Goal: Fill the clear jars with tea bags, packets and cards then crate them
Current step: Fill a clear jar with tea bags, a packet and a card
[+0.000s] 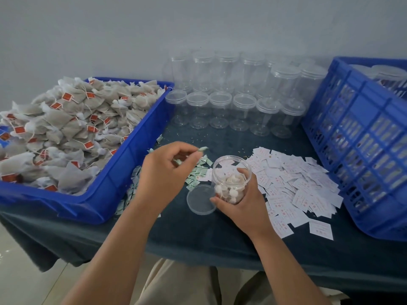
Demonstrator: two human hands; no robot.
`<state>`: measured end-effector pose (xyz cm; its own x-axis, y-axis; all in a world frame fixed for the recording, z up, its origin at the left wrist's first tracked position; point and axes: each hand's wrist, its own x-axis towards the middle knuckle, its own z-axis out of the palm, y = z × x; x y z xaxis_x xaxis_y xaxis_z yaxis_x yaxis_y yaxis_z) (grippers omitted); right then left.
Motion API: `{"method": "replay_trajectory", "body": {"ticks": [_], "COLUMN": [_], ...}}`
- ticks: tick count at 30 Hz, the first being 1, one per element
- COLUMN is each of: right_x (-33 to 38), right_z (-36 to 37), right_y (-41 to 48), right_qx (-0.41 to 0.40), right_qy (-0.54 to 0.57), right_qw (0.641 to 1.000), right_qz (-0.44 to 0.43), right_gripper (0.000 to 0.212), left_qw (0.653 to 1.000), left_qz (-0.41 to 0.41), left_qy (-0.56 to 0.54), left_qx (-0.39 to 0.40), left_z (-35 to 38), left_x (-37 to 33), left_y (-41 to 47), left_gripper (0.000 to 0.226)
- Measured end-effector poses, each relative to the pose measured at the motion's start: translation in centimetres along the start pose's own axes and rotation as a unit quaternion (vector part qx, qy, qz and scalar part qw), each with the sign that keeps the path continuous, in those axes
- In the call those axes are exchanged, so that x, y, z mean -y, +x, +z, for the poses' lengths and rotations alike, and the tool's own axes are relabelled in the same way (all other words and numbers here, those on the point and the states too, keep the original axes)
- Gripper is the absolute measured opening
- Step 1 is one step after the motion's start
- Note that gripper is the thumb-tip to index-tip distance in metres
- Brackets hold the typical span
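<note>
I am looking through one wide-angle head camera, facing forward and down, sitting close over the dark teal cloth-covered surface toward the pale grey wall.

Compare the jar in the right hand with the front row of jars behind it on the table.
The held jar has tea bags inside; the front-row jars are empty.
The held jar is open, its lid lying on the table beside it; the front-row jars are capped.
The held jar is tilted in the right hand; the front-row jars stand upright on the table.
Shared: clear, round plastic.
</note>
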<state>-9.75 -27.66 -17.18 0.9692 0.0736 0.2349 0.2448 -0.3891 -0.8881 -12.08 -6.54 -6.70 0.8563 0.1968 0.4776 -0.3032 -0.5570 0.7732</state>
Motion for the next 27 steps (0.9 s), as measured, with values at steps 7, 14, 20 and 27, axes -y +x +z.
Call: {"method": "replay_trajectory", "body": {"ticks": [7, 14, 20, 27], "right_x": [-0.2, -0.3, -0.6, -0.8], "right_z": [0.2, 0.1, -0.2, -0.1], "right_y": [-0.3, -0.2, -0.1, 0.3], "right_qx": [0.019, -0.006, -0.129, -0.116], "right_qy": [0.008, 0.012, 0.048, 0.035], "right_qw": [1.0, 1.0, 0.99, 0.992], "right_qz": [-0.008, -0.013, 0.01, 0.024], "right_gripper": [0.1, 0.098, 0.098, 0.101], "left_qw": [0.959, 0.981, 0.918, 0.93], "left_qz": [-0.004, -0.131, -0.081, -0.006], "left_qy": [0.147, 0.09, 0.284, 0.302], "left_qx": [0.243, 0.114, 0.264, 0.211], "left_z": [3.6, 6.7, 10.2, 11.2], "left_x": [-1.1, 2.7, 5.8, 8.0], "left_y": [1.5, 2.9, 3.6, 2.8], "left_gripper": [0.03, 0.017, 0.014, 0.024]}}
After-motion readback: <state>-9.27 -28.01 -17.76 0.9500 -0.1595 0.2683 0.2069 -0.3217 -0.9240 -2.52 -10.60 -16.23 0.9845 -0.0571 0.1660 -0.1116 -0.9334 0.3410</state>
